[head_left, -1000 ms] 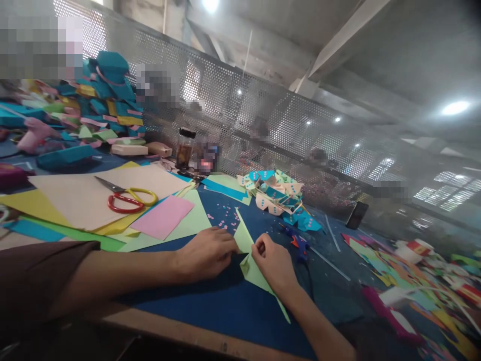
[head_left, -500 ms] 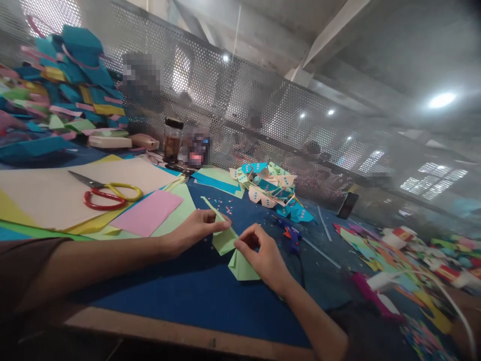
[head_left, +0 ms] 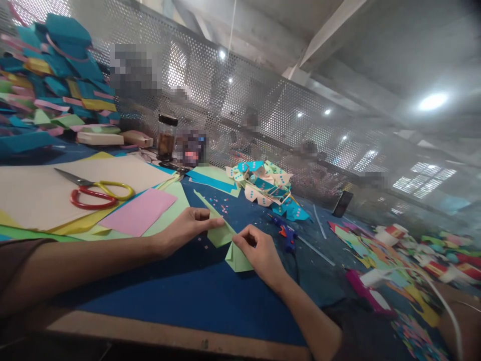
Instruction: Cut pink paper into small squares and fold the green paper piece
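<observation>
Above the blue table top (head_left: 180, 296), a folded light-green paper (head_left: 218, 234) is stretched between both hands. My left hand (head_left: 188, 228) is closed on its left part, thumb lying along the upper edge. Thumb and forefinger of my right hand (head_left: 259, 250) pinch it where the sheet narrows in the middle. A wider flap of the paper hangs below the right fingers, and part of it is hidden behind them. Small paper bits (head_left: 221, 204) are scattered on the table just beyond the hands.
Left lie scissors (head_left: 93, 193) with red and yellow handles, a pink sheet (head_left: 139, 211) and large paper sheets. A jar (head_left: 167, 138) stands behind. Dotted paper pieces (head_left: 263, 183), a blue glue gun (head_left: 286, 233) and a magenta power strip (head_left: 368, 293) are to the right.
The whole view has shifted slightly, so things appear a little further left. Both hands keep their hold on the green paper, whose shape looks nearly the same.
</observation>
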A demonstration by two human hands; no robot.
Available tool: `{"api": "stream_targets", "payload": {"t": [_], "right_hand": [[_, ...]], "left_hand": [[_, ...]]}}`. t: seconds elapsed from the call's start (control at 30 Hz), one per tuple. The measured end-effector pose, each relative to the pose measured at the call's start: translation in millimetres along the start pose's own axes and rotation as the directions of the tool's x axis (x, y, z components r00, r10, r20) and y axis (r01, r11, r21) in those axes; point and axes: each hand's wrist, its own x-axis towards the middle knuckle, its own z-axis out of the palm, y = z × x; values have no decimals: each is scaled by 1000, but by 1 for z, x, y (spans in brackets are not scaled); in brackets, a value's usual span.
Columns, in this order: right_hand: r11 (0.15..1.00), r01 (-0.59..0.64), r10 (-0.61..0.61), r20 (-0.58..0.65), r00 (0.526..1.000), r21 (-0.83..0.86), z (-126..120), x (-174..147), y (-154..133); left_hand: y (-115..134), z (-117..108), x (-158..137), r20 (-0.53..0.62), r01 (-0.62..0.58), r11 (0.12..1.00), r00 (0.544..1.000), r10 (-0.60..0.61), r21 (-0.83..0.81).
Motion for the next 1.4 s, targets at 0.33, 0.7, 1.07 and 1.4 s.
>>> {"api": "stream_targets", "payload": {"t": [0.33,0.7,1.07,1.4], "right_hand": [[1000,6,-7,83,997,22,1,0,2],[994,-23,30,-62,998,104,1,9,9],[979,31,-3,-137,991,201,12,36,-6],[988,70,-59,-84,995,136,16,24,-4]], "left_hand": [[4,0,0,7,-2,993,1000,2,-118],[8,3,2,13,28,980,1000,-26,-197],[7,12,7,4,5,923,1000,-4,-384],[5,13,7,-100,31,955,993,-63,-295]]}}
